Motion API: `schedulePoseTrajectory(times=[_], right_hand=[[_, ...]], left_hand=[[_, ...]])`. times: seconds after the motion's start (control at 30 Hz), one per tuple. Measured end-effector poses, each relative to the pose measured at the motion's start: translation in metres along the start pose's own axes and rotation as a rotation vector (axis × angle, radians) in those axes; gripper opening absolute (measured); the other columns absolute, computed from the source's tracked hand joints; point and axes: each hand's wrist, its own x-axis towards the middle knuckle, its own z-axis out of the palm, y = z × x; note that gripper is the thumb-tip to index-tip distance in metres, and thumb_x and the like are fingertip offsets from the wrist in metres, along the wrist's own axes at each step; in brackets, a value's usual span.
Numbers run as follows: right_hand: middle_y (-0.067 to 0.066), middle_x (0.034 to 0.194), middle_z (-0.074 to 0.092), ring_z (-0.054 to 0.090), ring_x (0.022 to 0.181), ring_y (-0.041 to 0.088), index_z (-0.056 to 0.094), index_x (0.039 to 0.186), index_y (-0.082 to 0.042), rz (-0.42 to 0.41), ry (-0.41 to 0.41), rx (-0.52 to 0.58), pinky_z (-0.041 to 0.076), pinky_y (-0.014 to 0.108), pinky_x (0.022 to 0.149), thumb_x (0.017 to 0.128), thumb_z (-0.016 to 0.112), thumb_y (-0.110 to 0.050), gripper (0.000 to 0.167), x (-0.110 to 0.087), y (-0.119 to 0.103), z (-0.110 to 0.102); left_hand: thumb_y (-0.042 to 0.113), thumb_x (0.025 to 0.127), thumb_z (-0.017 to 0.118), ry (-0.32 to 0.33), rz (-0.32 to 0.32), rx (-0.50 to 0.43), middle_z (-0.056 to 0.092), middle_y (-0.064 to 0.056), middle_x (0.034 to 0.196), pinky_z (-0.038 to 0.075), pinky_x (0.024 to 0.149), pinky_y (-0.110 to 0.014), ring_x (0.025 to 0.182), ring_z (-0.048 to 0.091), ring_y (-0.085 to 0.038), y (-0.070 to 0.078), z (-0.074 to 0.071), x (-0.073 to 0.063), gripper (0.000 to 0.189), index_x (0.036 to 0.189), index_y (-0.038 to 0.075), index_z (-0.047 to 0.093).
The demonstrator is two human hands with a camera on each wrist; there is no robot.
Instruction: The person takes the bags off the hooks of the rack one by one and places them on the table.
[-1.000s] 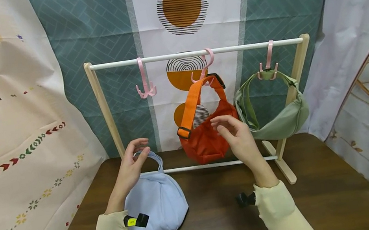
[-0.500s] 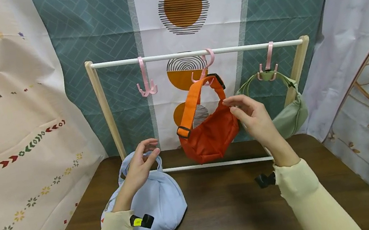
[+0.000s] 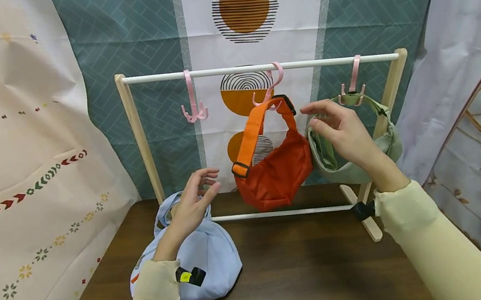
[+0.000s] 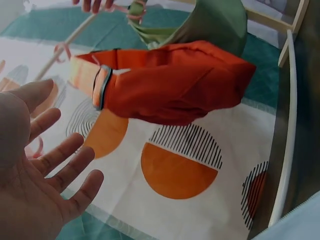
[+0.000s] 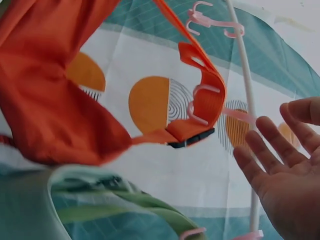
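Observation:
An orange-red bag point(image 3: 271, 171) hangs by its orange strap from the middle pink hook point(image 3: 275, 80) on the rack's white bar. To its right, a green bag point(image 3: 351, 171) hangs from another pink hook point(image 3: 354, 76), partly behind my right hand point(image 3: 350, 136). That hand is raised with nothing in it; in the right wrist view its fingers point(image 5: 272, 150) are spread near the orange strap. My left hand point(image 3: 190, 206) is in front of a light blue bag point(image 3: 208, 263) on the table and holds nothing. The left wrist view shows its palm and fingers point(image 4: 75, 170) spread.
A third pink hook point(image 3: 192, 102) on the left of the bar carries no bag. The rack's wooden legs point(image 3: 140, 139) stand on the dark brown table point(image 3: 295, 266), with a lower white rod point(image 3: 282, 212) between them. Patterned cloths surround the table.
My right hand has moved right and up, from in front of the orange-red bag to in front of the green one. The left hand has shifted slightly right and up.

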Motion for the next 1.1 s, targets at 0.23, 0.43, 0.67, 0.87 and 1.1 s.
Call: schedulePoseTrajectory(times=[0.23, 0.43, 0.67, 0.87, 1.1], right_hand=[[0.015, 0.140, 0.059, 0.051, 0.134, 0.033, 0.061, 0.141, -0.004, -0.072, -0.003, -0.147, 0.036, 0.060, 0.115, 0.104, 0.060, -0.004, 0.037, 0.011, -0.003, -0.010], [0.015, 0.146, 0.056, 0.047, 0.139, 0.033, 0.060, 0.144, -0.007, -0.121, -0.014, -0.218, 0.034, 0.058, 0.117, 0.103, 0.061, -0.003, 0.041, 0.022, -0.003, -0.015], [0.010, 0.159, 0.045, 0.038, 0.148, 0.027, 0.054, 0.150, -0.008, -0.180, -0.024, -0.285, 0.033, 0.052, 0.119, 0.102, 0.062, -0.002, 0.049, 0.036, -0.004, -0.017], [0.008, 0.166, 0.035, 0.033, 0.153, 0.028, 0.046, 0.157, -0.011, -0.197, -0.053, -0.363, 0.032, 0.054, 0.120, 0.102, 0.065, -0.007, 0.058, 0.051, -0.008, -0.019], [0.011, 0.167, 0.032, 0.021, 0.157, 0.027, 0.045, 0.157, -0.012, -0.202, -0.076, -0.433, 0.020, 0.049, 0.126, 0.102, 0.066, -0.011, 0.059, 0.067, -0.010, -0.020]], left_hand=[[0.022, 0.106, 0.062, -0.011, 0.008, 0.021, 0.050, -0.009, 0.142, 0.042, 0.106, -0.054, 0.127, 0.049, -0.030, 0.005, 0.008, 0.003, 0.042, 0.145, 0.012, 0.052], [0.025, 0.105, 0.063, 0.017, 0.050, 0.067, 0.043, -0.010, 0.144, 0.037, 0.108, -0.055, 0.132, 0.040, -0.028, 0.009, 0.014, 0.006, 0.044, 0.147, 0.017, 0.051], [0.033, 0.107, 0.060, 0.034, 0.106, 0.107, 0.039, -0.009, 0.146, 0.032, 0.114, -0.061, 0.139, 0.036, -0.028, 0.023, 0.018, 0.022, 0.043, 0.146, 0.018, 0.052], [0.040, 0.107, 0.058, 0.030, 0.149, 0.169, 0.040, -0.010, 0.145, 0.033, 0.115, -0.058, 0.138, 0.037, -0.028, 0.039, 0.018, 0.042, 0.047, 0.147, 0.016, 0.051], [0.044, 0.107, 0.057, 0.024, 0.118, 0.262, 0.039, -0.010, 0.148, 0.032, 0.114, -0.059, 0.140, 0.035, -0.030, 0.059, 0.024, 0.062, 0.050, 0.149, 0.018, 0.049]])
